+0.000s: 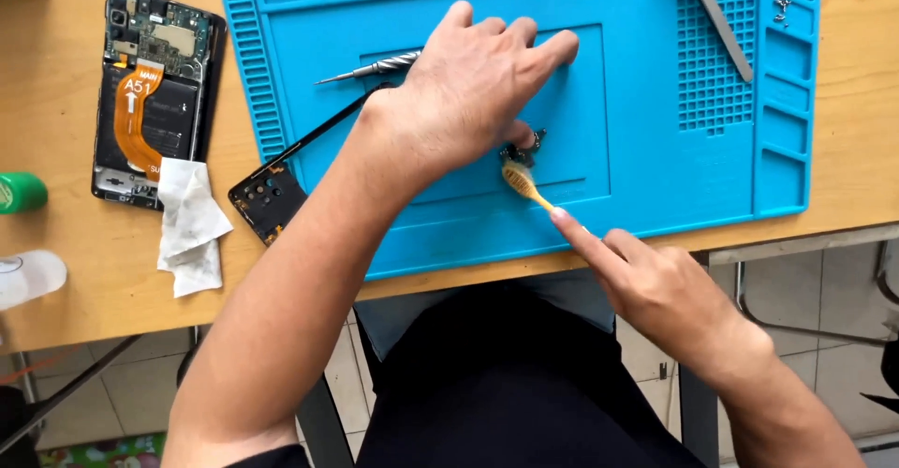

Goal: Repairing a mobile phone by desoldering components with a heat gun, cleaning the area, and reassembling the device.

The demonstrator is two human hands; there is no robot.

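Brushing is in hand: a small circuit board [524, 152] is pinned on the blue mat [655, 187] under the left hand [473, 89], its fingers pressed down on it, while a brush [524, 185] is gripped in the right hand [655, 285], bristles touching the board. Light, short strokes seem called for next, with the board kept from sliding. An opened phone [154, 93] lies well apart on the worktop [56, 252].

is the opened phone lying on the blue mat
No, the opened phone lies on the bare wooden table, to the left of the blue mat.
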